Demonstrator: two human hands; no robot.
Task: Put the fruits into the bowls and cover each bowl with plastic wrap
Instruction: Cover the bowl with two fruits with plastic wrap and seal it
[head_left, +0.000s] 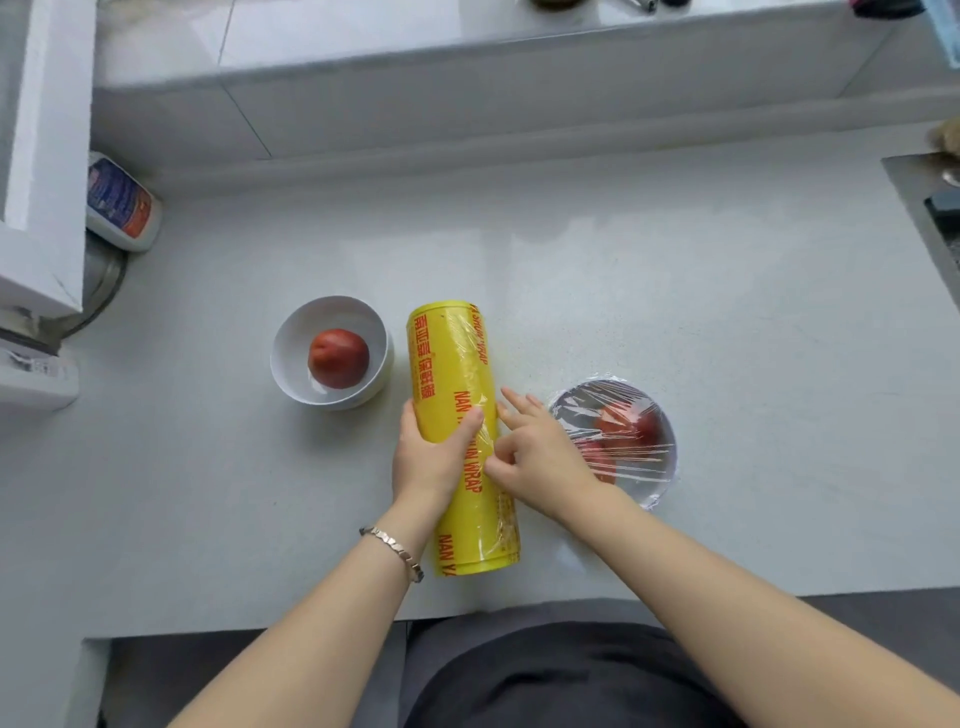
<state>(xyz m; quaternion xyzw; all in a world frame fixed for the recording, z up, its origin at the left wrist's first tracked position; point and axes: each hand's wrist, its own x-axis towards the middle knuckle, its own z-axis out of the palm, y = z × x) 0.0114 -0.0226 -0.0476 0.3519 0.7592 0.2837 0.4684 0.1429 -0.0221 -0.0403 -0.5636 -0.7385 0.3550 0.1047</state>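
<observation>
Yellow cylindrical plastic-wrap roll (457, 374) is clamped by left hand (434, 457) fingers and touched by spread right hand (543, 457) fingers. Round red fruit (337, 358) is kept in white bowl (291, 332) left of roll; film-covered bowl (660, 467) is set right.

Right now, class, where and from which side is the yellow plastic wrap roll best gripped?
Round its middle, from the left, as the left hand does: the roll lies flat, and that leaves the film edge on its right for the right hand.

The yellow roll (447, 364) reads "NAN YA" and "WRAP", perhaps "SHUN WRAP".
</observation>
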